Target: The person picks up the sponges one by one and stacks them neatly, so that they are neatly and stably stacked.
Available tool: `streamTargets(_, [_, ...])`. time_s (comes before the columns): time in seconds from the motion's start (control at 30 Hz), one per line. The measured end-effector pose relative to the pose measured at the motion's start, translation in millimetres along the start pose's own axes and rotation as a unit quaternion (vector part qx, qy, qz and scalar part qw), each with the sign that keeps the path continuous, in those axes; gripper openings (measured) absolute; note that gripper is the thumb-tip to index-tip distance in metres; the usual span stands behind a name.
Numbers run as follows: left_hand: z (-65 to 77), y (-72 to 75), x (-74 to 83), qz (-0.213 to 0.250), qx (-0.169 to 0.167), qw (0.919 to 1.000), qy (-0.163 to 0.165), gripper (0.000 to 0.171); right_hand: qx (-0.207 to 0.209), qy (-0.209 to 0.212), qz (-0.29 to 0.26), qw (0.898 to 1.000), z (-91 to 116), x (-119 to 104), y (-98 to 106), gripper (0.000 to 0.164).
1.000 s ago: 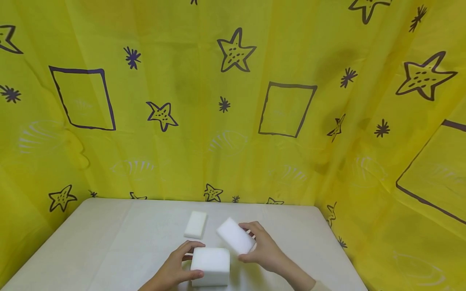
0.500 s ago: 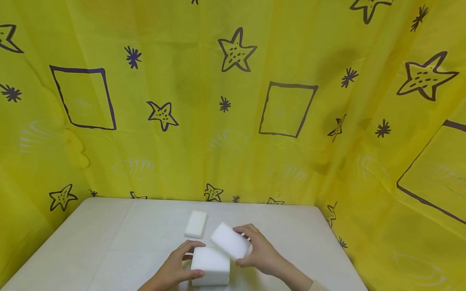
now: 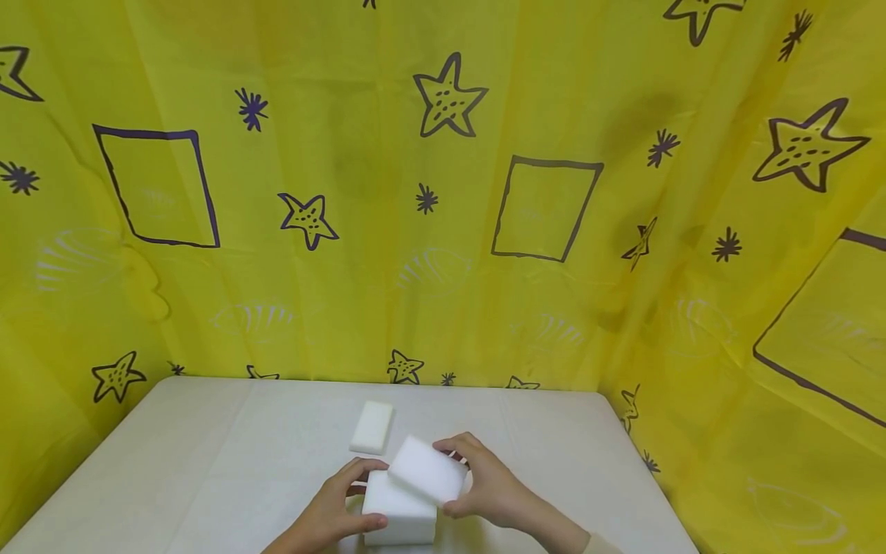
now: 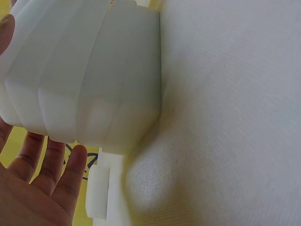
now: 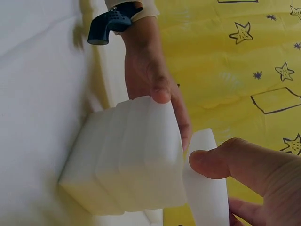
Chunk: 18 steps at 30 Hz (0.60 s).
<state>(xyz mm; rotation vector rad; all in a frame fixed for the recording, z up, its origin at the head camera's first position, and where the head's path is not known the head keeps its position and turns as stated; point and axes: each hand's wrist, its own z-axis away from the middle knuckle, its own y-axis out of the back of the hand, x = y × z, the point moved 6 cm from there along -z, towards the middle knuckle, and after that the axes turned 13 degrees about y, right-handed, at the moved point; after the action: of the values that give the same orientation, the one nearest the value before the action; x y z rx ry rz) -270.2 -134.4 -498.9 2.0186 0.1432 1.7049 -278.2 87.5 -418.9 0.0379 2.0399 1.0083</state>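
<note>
Several white foam sponges lie flat on one another in a stack [image 3: 400, 527] near the front of the table. My left hand [image 3: 332, 509] holds this stack from the left, thumb on the near side and fingers on the far side. In the left wrist view the fingertips [image 4: 76, 157] are right at the stack's edge. My right hand [image 3: 494, 488] pinches another white sponge [image 3: 429, 471] between thumb and fingers. That sponge is tilted and turned askew, overlapping the stack's top in the head view. Seen from the right wrist, the held sponge [image 5: 206, 188] is close beside the top layer.
A single white sponge [image 3: 371, 428] lies flat on the white-covered table [image 3: 228, 469], behind the stack. A yellow curtain [image 3: 360, 292] with dark starfish drawings surrounds the table's back and sides. A dark camera mount [image 5: 113, 22] is strapped to the left wrist.
My right hand has moved left and nearer with its sponge, from beside the stack to over its top. The left hand and the stack have stayed in place.
</note>
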Motion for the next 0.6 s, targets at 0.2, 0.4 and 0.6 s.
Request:
streamTargets(0.2, [-0.4,0.3,0.8,0.001,-0.001,1.0,0.008,0.056,-0.01,0.009,0.003,1.0,-0.8,-2.1,-3.3,0.069])
streamTargets(0.4, [0.6,0.4,1.1,0.004,0.001,0.9999,-0.01,0.056,-0.025,0.005,-0.001,1.0,-4.4,-3.8,-6.2,0.069])
streamTargets(0.6, [0.1,0.7,2.5,0.002,0.002,0.9998,-0.018,0.055,-0.041,-0.004,-0.012,0.999,-7.2,-6.8,-7.9,0.07])
